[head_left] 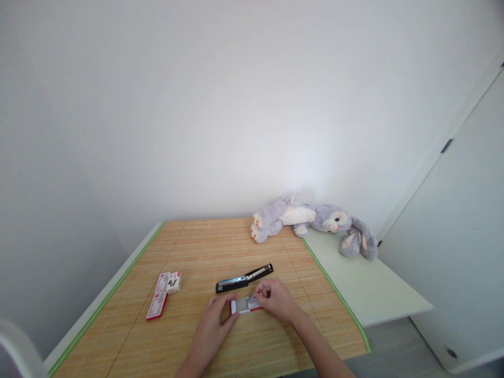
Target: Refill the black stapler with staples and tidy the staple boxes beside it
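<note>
Near the front of the mat lies a small red and white box, its top off and grey staples showing inside. My left hand grips the box's left end between thumb and fingers. At the right end, my right hand is closed in a pinch on a small silvery piece that looks like a strip of staples; its far part is hidden by the fingers. Just beyond both hands a black stapler lies opened out flat, its metal channel exposed.
On the left of the bamboo mat sit flat red and white boxes and a small white box with a dark picture. A grey plush rabbit lies along the wall at the back right, partly on the white tabletop.
</note>
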The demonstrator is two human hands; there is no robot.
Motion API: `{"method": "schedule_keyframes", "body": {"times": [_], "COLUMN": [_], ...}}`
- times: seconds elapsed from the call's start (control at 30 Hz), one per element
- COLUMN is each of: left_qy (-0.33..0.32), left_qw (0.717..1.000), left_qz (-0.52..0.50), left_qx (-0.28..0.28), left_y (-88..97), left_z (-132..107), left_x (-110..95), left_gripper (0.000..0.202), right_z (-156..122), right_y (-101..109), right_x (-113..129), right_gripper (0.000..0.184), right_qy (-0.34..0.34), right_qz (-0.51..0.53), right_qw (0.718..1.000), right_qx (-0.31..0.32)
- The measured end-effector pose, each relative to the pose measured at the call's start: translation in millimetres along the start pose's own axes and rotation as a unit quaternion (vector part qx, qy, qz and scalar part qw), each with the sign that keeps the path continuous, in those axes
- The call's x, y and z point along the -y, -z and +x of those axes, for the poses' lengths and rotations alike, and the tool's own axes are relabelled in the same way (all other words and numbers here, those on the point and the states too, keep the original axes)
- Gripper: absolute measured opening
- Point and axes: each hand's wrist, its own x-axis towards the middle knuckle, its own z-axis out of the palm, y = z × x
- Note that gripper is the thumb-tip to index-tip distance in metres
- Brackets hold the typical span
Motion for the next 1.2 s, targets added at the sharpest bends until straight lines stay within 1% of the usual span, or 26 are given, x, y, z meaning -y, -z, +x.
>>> {"method": "schedule_keyframes", "body": {"times": [0.1, 0.2, 0.23, 0.3, 0.33, 0.37, 0.47, 0.53, 0.6, 0.7, 0.77, 0.83, 0.87, 0.93, 0.97, 1.0, 1.07, 1.13, 1.2], "left_qy": [-0.009, -0.012, -0.007, 0.008, 0.013, 0.016, 0.016, 0.016, 0.014, 0.009, 0.026, 0.055, 0.064, 0.062, 0.058, 0.057, 0.066, 0.076, 0.071], "left_qw": [1.000, 1.000, 0.999, 0.999, 0.998, 0.998, 0.996, 0.996, 0.996, 0.998, 0.998, 0.998, 0.997, 0.990, 0.983, 0.978, 0.971, 0.968, 0.970], "left_qz": [0.008, 0.026, 0.033, 0.047, 0.053, 0.059, 0.074, 0.074, 0.063, 0.019, -0.019, -0.020, 0.000, 0.068, 0.106, 0.141, 0.195, 0.224, 0.227], "left_qx": [0.002, -0.007, -0.008, 0.002, 0.012, 0.021, 0.038, 0.046, 0.057, 0.063, 0.049, 0.001, -0.035, -0.111, -0.136, -0.146, -0.123, -0.081, -0.047], "left_y": [1.1, 4.8, 6.2, 8.2, 8.4, 8.0, 3.7, 0.1, -1.8, 0.6, 5.6, 12.2, 15.5, 20.4, 21.9, 22.7, 22.9, 22.8, 23.7], "left_z": [0.8, 0.7, 0.5, 0.2, 0.4, 0.9, 3.7, 5.4, 5.4, 2.1, 0.3, 1.6, 3.9, 11.1, 15.4, 19.8, 27.3, 31.6, 32.0], "left_x": [0.5, 0.4, 0.0, -1.9, -3.4, -5.2, -11.3, -13.1, -11.4, -2.2, 6.5, 15.8, 20.4, 28.5, 31.7, 34.1, 36.1, 34.7, 31.3], "left_gripper": [0.038, 0.041, 0.041, 0.040, 0.039, 0.038, 0.034, 0.034, 0.038, 0.049, 0.047, 0.040, 0.039, 0.040, 0.043, 0.048, 0.051, 0.042, 0.033], "right_z": [-7.8, -14.7, -16.8, -20.0, -21.1, -21.6, -19.5, -16.0, -12.2, -8.3, -6.8, -5.2, -4.0, -0.8, 1.3, 3.6, 8.0, 11.7, 14.4], "right_y": [1.0, 3.3, 4.8, 8.1, 9.4, 10.1, 7.2, 1.7, -3.6, -6.2, -4.6, -3.0, -3.1, -5.4, -7.6, -10.1, -15.1, -17.9, -18.0], "right_x": [-11.1, -20.1, -22.4, -25.1, -25.2, -24.3, -17.2, -11.9, -8.3, -6.1, -4.0, 0.4, 3.5, 10.4, 13.7, 16.6, 21.1, 24.7, 28.6], "right_gripper": [0.021, 0.020, 0.022, 0.035, 0.039, 0.040, 0.028, 0.028, 0.030, 0.031, 0.037, 0.045, 0.047, 0.043, 0.038, 0.032, 0.023, 0.019, 0.019], "right_qy": [-0.008, -0.014, -0.016, -0.017, -0.015, -0.009, 0.008, 0.013, 0.012, 0.011, 0.009, 0.006, 0.008, 0.015, 0.018, 0.020, 0.020, 0.026, 0.031], "right_qz": [0.023, 0.045, 0.049, 0.048, 0.042, 0.036, 0.028, 0.026, 0.021, 0.009, 0.001, -0.007, -0.011, -0.019, -0.024, -0.030, -0.043, -0.054, -0.060], "right_qw": [1.000, 0.999, 0.999, 0.999, 0.999, 0.999, 0.999, 0.998, 0.998, 0.998, 0.998, 0.999, 0.999, 0.999, 0.998, 0.998, 0.997, 0.997, 0.997], "right_qx": [0.001, -0.008, -0.012, -0.011, -0.005, 0.006, 0.040, 0.051, 0.052, 0.054, 0.055, 0.050, 0.046, 0.044, 0.048, 0.052, 0.057, 0.056, 0.047]}}
